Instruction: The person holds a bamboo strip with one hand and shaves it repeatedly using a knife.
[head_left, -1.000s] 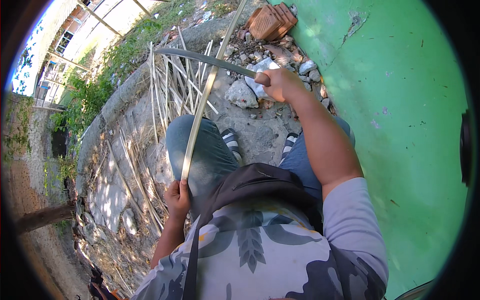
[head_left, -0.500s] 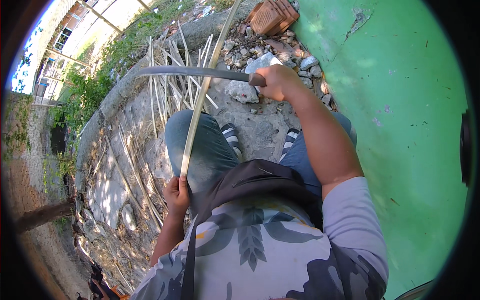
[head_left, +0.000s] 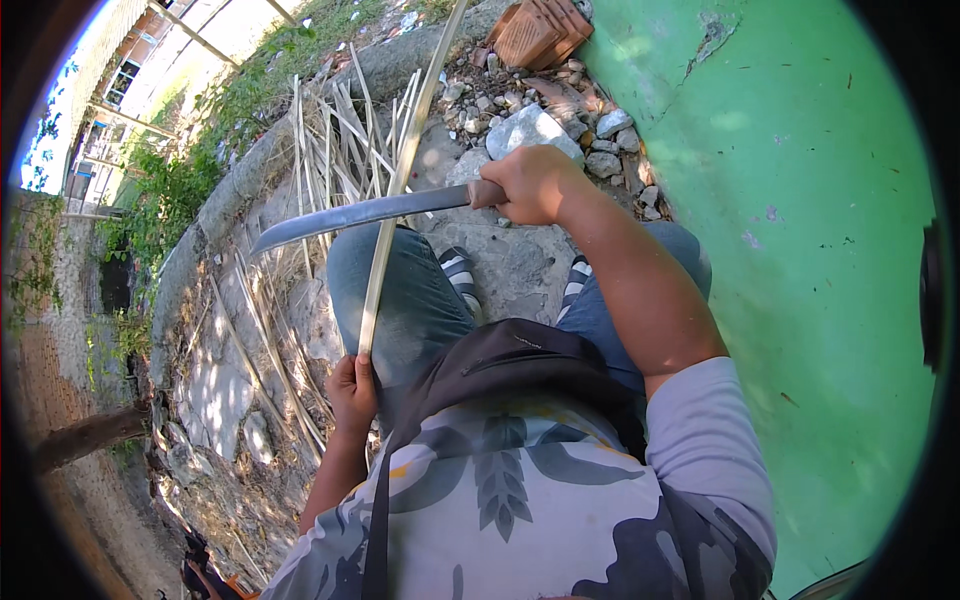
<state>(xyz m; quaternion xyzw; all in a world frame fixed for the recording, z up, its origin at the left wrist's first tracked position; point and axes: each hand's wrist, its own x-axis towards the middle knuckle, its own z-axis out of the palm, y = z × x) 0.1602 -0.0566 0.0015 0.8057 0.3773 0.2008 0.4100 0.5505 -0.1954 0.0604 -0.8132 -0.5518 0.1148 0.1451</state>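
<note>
Loose strips [head_left: 304, 180] lie heaped beyond my left knee [head_left: 348, 255], seemingly finished — this long strip [head_left: 376, 280] looks not yet done, pinched low in my left fingers [head_left: 363, 369] and running up away from them, while my right fingers [head_left: 503, 178] wrap the knife [head_left: 335, 220], its blade across it

Machete [head_left: 350, 214] across strip [head_left: 376, 285], strip over left thigh [head_left: 415, 300], strip pile [head_left: 350, 165] ahead, stones [head_left: 535, 135] right of pile, tiles [head_left: 540, 35] behind stones

Bright daylight, upper-left yard [head_left: 170, 75] glaring white, sun-dappled stony ground [head_left: 215, 395], machete blade [head_left: 330, 219] softly gleaming, bowed fisheye edges, black corners
</note>
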